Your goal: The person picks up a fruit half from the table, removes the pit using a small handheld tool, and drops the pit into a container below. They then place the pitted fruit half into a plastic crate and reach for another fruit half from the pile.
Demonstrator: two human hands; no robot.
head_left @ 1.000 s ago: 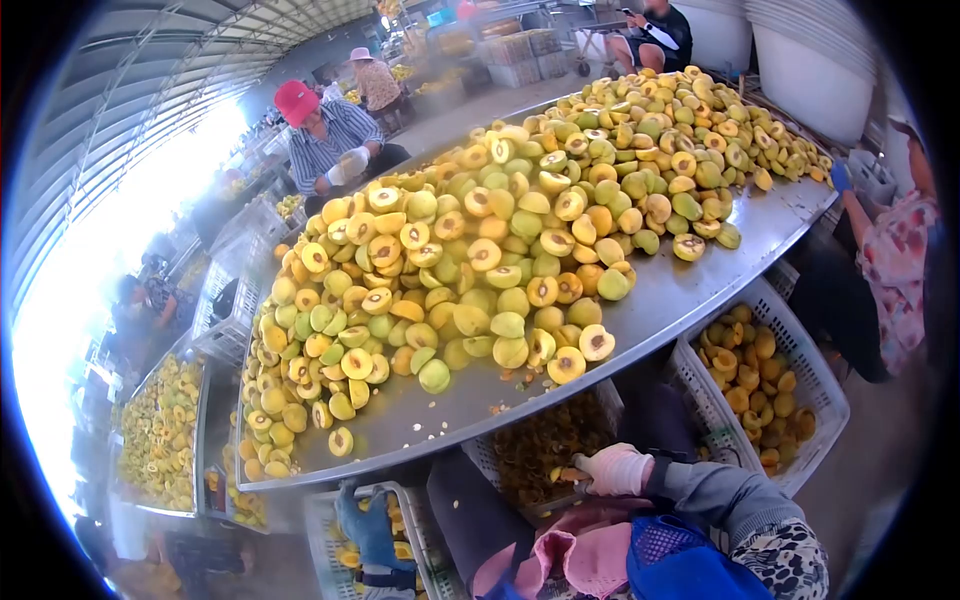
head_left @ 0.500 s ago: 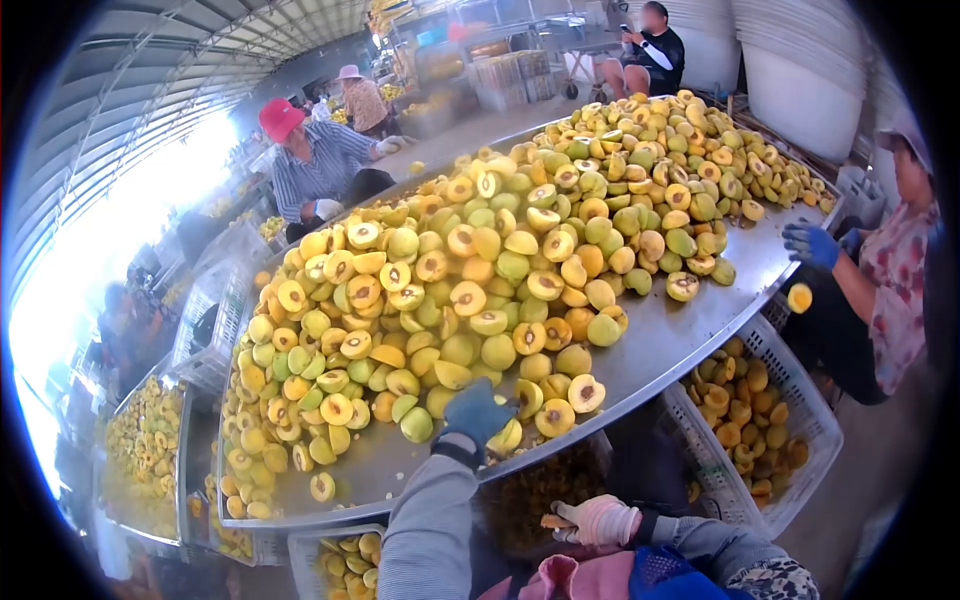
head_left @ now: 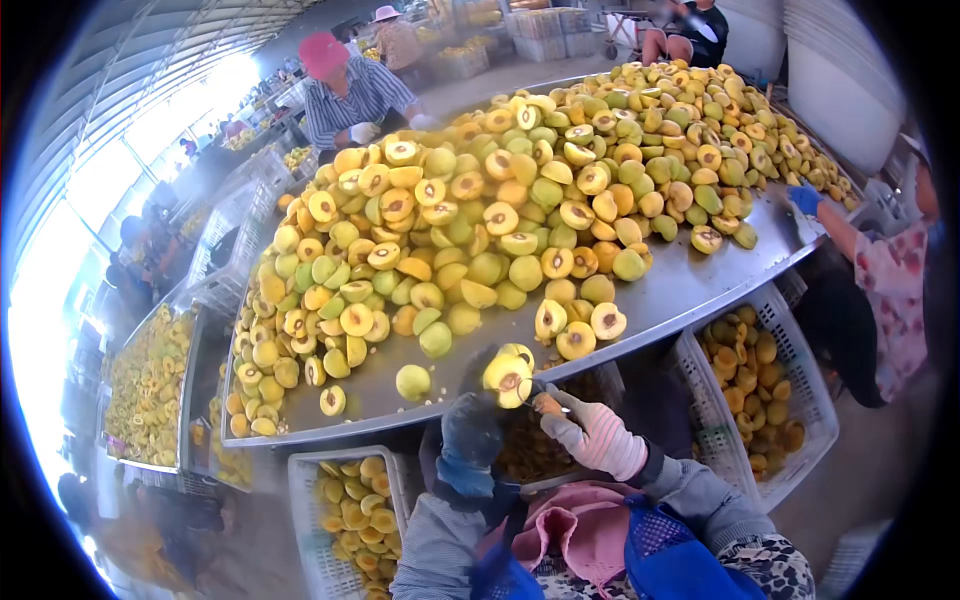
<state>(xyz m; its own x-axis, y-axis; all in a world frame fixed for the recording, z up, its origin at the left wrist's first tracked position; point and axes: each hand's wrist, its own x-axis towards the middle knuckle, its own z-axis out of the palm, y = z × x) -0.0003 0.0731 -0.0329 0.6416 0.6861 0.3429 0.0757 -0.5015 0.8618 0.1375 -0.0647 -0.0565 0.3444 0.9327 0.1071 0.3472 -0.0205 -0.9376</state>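
My left hand [head_left: 470, 440], in a blue-grey glove, is closed on a yellow peach half [head_left: 506, 378] whose cut face and brown pit area are turned up. My right hand [head_left: 603, 440], in a pale pink-white glove, grips a small pitting tool [head_left: 547, 403] with a brown handle and a thin curved metal end. That metal end touches or nearly touches the right side of the cut face. Both hands are at the near edge of a metal table [head_left: 665, 300], which bears a big heap of halved yellow-green peaches [head_left: 470, 220].
Below the table stand white crates of peach halves, one at left [head_left: 300, 520] and one at right [head_left: 815, 440]. A person in a red cap [head_left: 330, 95] works across the table. Another person's blue glove [head_left: 804, 199] rests at the right edge.
My left hand has come back from the heap with a peach half. My right hand has risen with the tool to meet it. The co-worker's gloved hand at right has moved to the table.
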